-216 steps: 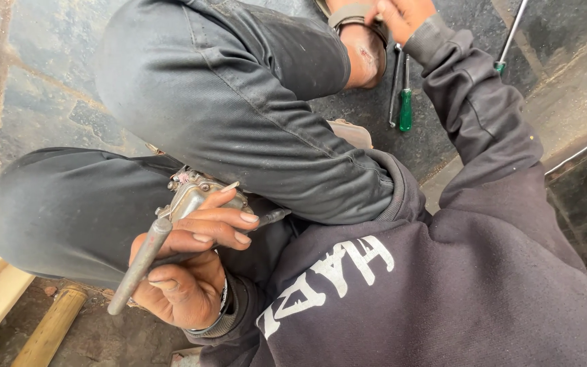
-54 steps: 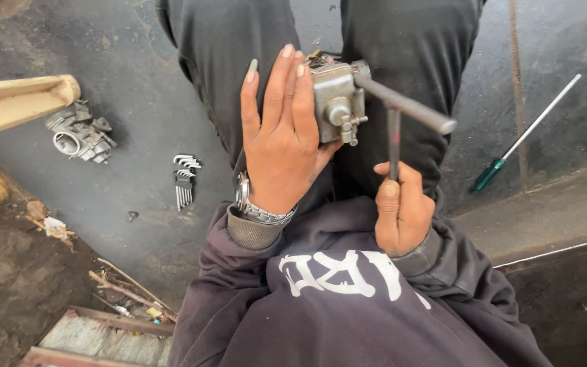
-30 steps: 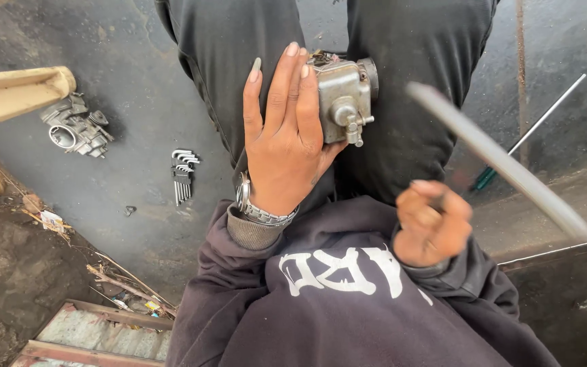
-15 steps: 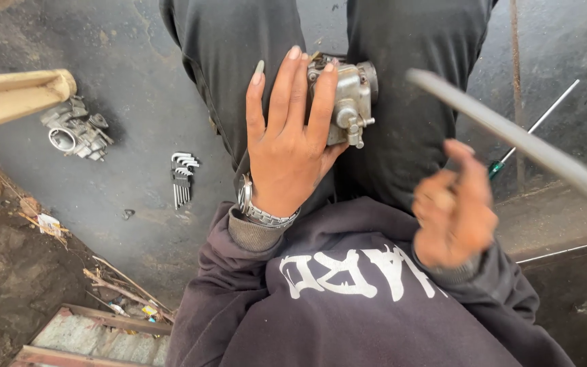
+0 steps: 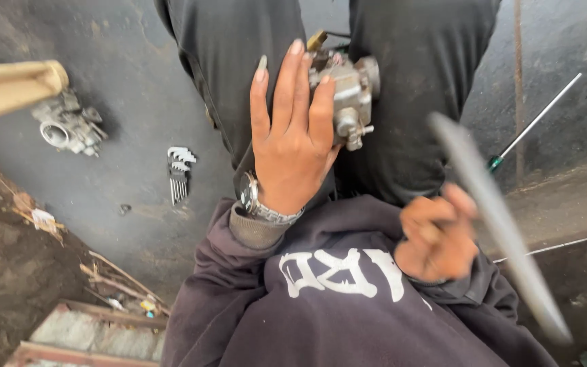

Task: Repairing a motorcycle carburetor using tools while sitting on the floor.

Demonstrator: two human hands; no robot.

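My left hand [image 5: 293,146] is wrapped around a small grey metal carburettor [image 5: 351,92], holding it up between my knees with the fingers stretched over its side. A metal watch sits on that wrist. My right hand [image 5: 436,238] is closed around a long grey metal tool [image 5: 494,217], which is blurred from motion and slants down to the right, away from the carburettor.
A second carburettor [image 5: 69,126] lies on the dark concrete floor at the left, with a set of hex keys [image 5: 179,173] beside it. A green-handled screwdriver [image 5: 535,122] lies at the right. A wooden beam [image 5: 11,88] and debris sit at the left edge.
My right hand has pulled the long tool off the carburettor and swung it out to the right and downward. My left hand keeps the carburettor in the same place.
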